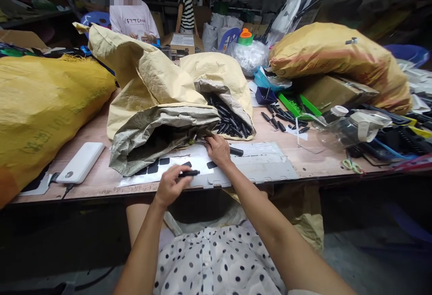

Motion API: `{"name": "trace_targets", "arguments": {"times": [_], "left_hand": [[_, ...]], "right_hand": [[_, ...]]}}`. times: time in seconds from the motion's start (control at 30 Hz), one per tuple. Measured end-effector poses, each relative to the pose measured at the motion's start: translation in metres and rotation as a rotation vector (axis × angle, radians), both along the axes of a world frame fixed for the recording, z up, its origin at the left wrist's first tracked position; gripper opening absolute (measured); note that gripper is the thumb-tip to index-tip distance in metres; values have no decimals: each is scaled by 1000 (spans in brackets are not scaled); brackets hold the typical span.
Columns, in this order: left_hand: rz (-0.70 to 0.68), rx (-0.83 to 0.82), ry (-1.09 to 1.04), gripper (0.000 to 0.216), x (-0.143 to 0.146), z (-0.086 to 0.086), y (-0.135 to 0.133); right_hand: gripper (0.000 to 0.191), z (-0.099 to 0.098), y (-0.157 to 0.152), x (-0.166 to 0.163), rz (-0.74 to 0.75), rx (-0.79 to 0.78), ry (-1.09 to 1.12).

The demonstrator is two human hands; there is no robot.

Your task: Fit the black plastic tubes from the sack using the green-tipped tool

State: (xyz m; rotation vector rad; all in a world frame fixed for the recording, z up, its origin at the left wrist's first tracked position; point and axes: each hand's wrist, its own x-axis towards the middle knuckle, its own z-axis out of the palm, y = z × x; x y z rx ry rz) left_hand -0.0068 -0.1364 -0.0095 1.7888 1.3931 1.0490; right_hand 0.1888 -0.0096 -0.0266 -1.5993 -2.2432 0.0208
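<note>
My left hand (170,184) is closed around a short black tube-shaped part (189,173), held level just above the table's front edge. My right hand (219,150) is at the lip of a paper-lined sack (135,126); its fingers are curled together, and what they pinch is too small to make out. Beside that hand another black cylinder (236,151) lies on a grey-white board (266,160). A second sack (222,65) spills many black tube parts (231,121) behind it. Black rounded patches (153,168) lie on a white sheet under my hands.
At left are a yellow sack (50,115) and a white power bank (81,162) with a cable. To the right sit a green tray (299,105), loose black parts, a clear jug (354,130), scissors (352,165) and a large sack (340,61). Two people are across the table.
</note>
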Motion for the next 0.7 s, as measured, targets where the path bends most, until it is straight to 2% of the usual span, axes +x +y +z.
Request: {"name": "trace_targets", "arguments": {"times": [0.1,0.17,0.23,0.33,0.43,0.5,0.57,0.63,0.7], "left_hand": [[-270,-231,-67,23,20,-7,-30],[-357,-389,11,18,32,-23,-42],[-264,-468,140,11,39,-47,-45],[-78,-458,247,6,39,-85,-41],[-61,-457,264,14,36,-106,-37],[-90,-475,267,17,35,-105,-38],[-154,-500,251,16,36,-94,-39],[-262,-535,213,17,36,-72,-39],[-401,-587,119,24,35,-42,-32]], "right_hand": [[28,1,0,0,-4,-4,-11],[28,1,-1,-1,-7,-4,-13],[28,0,-1,-1,-7,-5,-13],[28,0,-1,-1,-8,-11,-17],[27,0,0,-2,-9,-11,-17],[27,0,0,-2,-7,-6,-12],[27,1,0,-3,-1,-2,-7],[26,1,-1,-3,1,-3,-7],[26,2,-1,-3,-5,-10,-13]]}}
